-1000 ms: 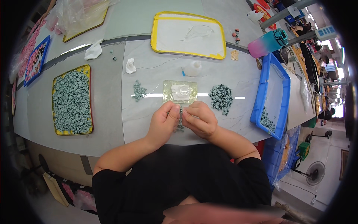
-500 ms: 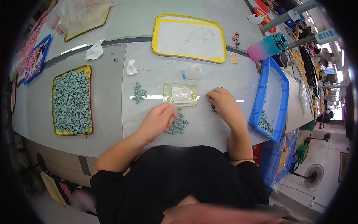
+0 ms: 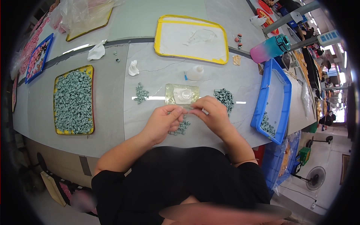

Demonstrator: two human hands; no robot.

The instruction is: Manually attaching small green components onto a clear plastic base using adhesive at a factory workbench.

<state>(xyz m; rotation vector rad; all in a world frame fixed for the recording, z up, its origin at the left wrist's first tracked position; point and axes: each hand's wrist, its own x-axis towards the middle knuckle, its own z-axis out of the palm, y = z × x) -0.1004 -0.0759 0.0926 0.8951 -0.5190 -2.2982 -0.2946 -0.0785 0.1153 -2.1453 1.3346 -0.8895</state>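
Observation:
My left hand [image 3: 164, 123] and my right hand [image 3: 213, 115] meet at the fingertips over the table, just below a pale translucent block [image 3: 171, 98]. Both are closed in a pinch; whatever is between the fingers is too small to make out. On the block rest white paper [image 3: 179, 99] and a small clear round dish [image 3: 186, 94]. A heap of small grey-green pieces [image 3: 183, 128] lies partly hidden under my left hand. Another heap of darker green pieces [image 3: 224, 99] sits beyond my right hand, and a smaller green cluster [image 3: 141, 93] lies left of the block.
A yellow-rimmed tray [image 3: 92, 123] full of green pieces stands at left. Farther back are a white squeeze bottle [image 3: 195, 73], a yellow-edged tray [image 3: 159, 28] and crumpled tissue [image 3: 133, 68]. At right stand a blue bin [image 3: 286, 99] holding some pieces and a pink-and-teal drinking bottle [image 3: 269, 48].
My right hand has moved left from the darker green heap, uncovering it, and now meets my left hand. The left hand has shifted slightly to the right.

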